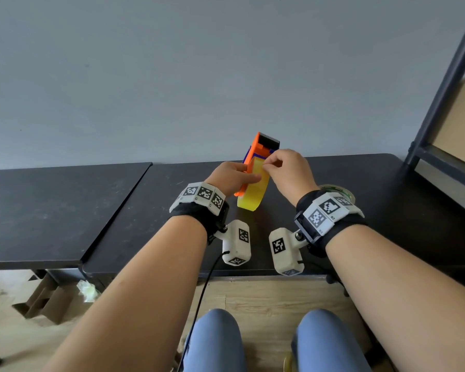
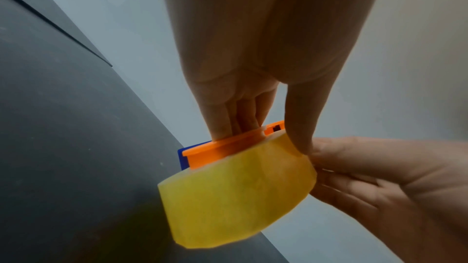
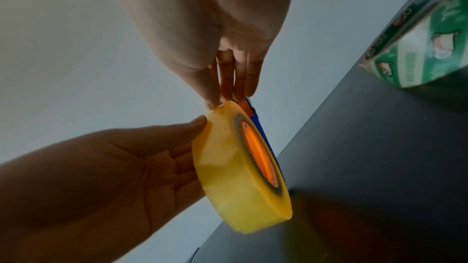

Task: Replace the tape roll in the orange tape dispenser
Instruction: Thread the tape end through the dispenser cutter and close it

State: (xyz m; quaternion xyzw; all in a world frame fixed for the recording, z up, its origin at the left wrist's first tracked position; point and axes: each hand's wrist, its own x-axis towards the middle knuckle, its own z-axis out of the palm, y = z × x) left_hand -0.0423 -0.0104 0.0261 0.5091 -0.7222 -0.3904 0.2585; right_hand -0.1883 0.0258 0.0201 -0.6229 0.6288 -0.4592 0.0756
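Note:
The orange tape dispenser (image 1: pixel 261 146) is tilted up above the black table (image 1: pixel 373 210), its black toothed cutter at the top. A yellow tape roll (image 1: pixel 254 194) sits on its orange hub (image 3: pixel 258 151). My left hand (image 1: pixel 249 175) grips both. Its fingers (image 2: pixel 222 123) lie behind the dispenser body (image 2: pixel 228 145), and the thumb presses the roll's outer face (image 2: pixel 235 197). My right hand (image 1: pixel 266 165) pinches the roll's top edge (image 3: pixel 222 107) with thumb and fingertips (image 3: pixel 228 87). Whether a loose tape end is between them cannot be told.
A second tape roll with green print (image 1: pixel 338 190) lies on the table behind my right wrist, also close by in the right wrist view (image 3: pixel 430 47). Another black table (image 1: pixel 51 205) adjoins on the left. A dark metal shelf frame (image 1: pixel 440 103) stands at the right. A grey wall is behind.

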